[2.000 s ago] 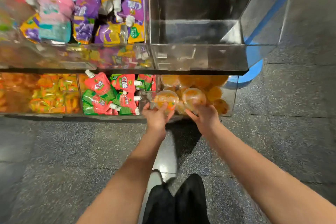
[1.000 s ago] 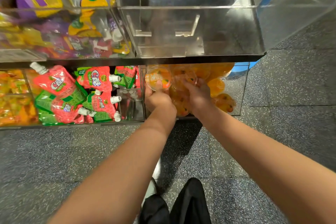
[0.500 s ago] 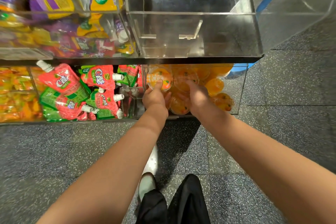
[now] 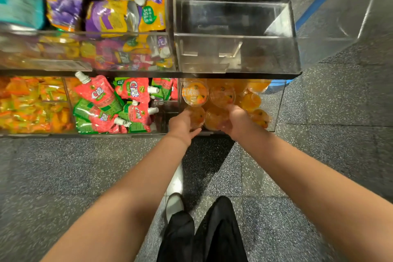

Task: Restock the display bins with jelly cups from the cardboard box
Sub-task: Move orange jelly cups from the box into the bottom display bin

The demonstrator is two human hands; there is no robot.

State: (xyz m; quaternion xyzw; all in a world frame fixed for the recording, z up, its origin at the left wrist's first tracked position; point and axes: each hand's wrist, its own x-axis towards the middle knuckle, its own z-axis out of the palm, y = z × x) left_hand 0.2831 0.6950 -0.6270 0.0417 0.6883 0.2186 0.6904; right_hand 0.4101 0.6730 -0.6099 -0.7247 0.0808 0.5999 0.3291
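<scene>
Both hands in the lower-right clear acrylic display bin [image 4: 276, 108], on the orange jelly cups.
Our left hand [image 4: 181, 124] has its fingers curled round a clear orange fruit jelly cup [image 4: 196, 116] at the bin's front-left; our right hand [image 4: 237, 120] cups another orange jelly cup [image 4: 213, 118] just beside it. More cups piled behind. Red-green spout pouches [image 4: 110, 104] fill the next bin left.

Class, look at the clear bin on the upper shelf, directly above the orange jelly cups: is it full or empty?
Empty. Through the upper clear bin only its bare walls and floor show, no products inside.
</scene>
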